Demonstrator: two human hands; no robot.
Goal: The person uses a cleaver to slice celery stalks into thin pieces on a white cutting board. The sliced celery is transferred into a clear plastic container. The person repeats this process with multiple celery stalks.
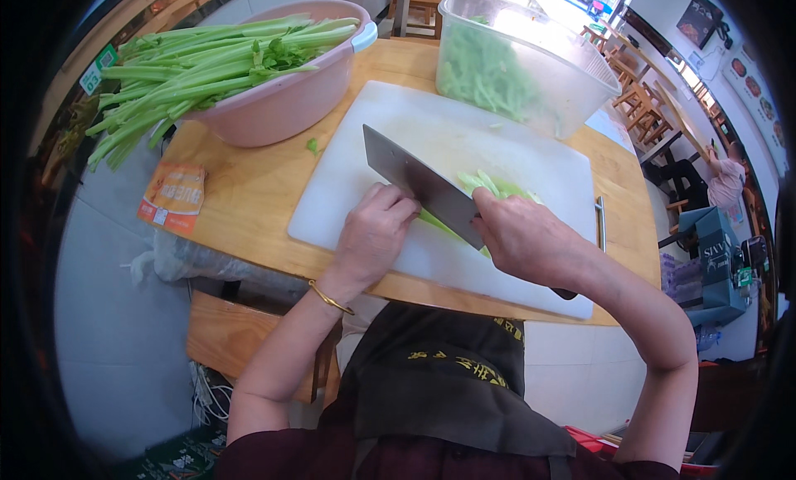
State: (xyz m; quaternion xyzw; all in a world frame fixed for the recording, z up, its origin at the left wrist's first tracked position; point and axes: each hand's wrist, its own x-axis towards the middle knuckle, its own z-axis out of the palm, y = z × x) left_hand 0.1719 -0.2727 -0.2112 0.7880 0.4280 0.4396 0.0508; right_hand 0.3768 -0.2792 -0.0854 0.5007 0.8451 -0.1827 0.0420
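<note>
My right hand [528, 237] grips the handle of a cleaver [423, 184], whose broad metal blade slants up to the left above a white cutting board [348, 132]. Under the blade lies a green celery stalk [438, 222]. My left hand [379, 225], with its fingers curled, holds the stalk's left end against the board, close beside the blade. Cut celery pieces [497, 184] lie behind the blade and my right hand, which partly hide them. The blade also hides part of the stalk.
A pink basin [286, 107] heaped with long celery stalks [205, 69] stands at the back left. A clear plastic tub [559, 101] of cut green pieces stands behind the board. An orange printed card [173, 194] lies at the wooden table's left edge. Another person [724, 175] sits far right.
</note>
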